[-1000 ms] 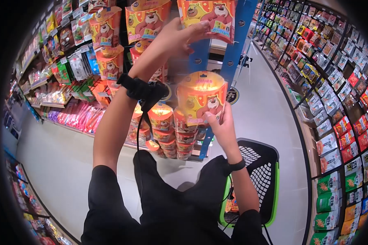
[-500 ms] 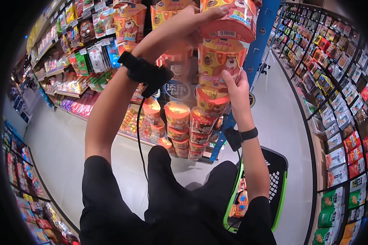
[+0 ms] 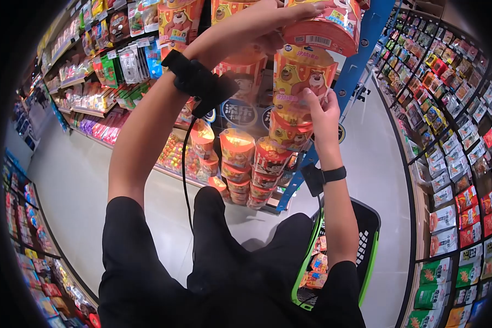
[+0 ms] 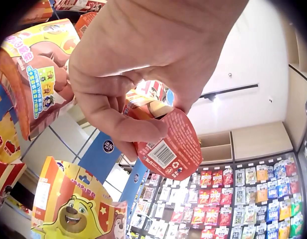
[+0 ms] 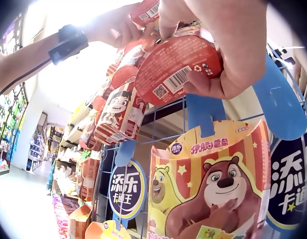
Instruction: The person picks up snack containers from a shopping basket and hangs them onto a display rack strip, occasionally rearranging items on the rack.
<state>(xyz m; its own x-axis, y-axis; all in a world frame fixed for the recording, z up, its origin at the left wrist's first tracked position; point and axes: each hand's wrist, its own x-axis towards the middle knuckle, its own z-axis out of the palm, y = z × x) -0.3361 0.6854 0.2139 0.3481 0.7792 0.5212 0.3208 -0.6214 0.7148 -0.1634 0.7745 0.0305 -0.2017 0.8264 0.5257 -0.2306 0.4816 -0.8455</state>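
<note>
In the head view my left hand (image 3: pixel 257 27) reaches to an upper snack box (image 3: pixel 333 27) with a red base. Seen from the left wrist, the thumb and fingers of that hand (image 4: pixel 153 64) pinch a red-bottomed box (image 4: pixel 171 147) with a barcode. Lower down, my right hand (image 3: pixel 325 117) grips the side of a bear-printed box (image 3: pixel 303 76) just below the upper one. The right wrist view has this hand (image 5: pixel 228 45) curled round a red-bottomed box (image 5: pixel 178 69), above a hanging bear box (image 5: pixel 213 184).
Stacked snack boxes (image 3: pixel 238 147) hang on the rack beside a blue post (image 3: pixel 352 71). A black and green basket (image 3: pixel 369 224) holding several packs (image 3: pixel 318 262) stands on the floor at the right. Shelves of bagged snacks (image 3: pixel 467 208) line the right aisle.
My right hand has risen with its box, bringing it close beneath the upper box. My left hand stays at the upper box. The head view has shifted slightly.
</note>
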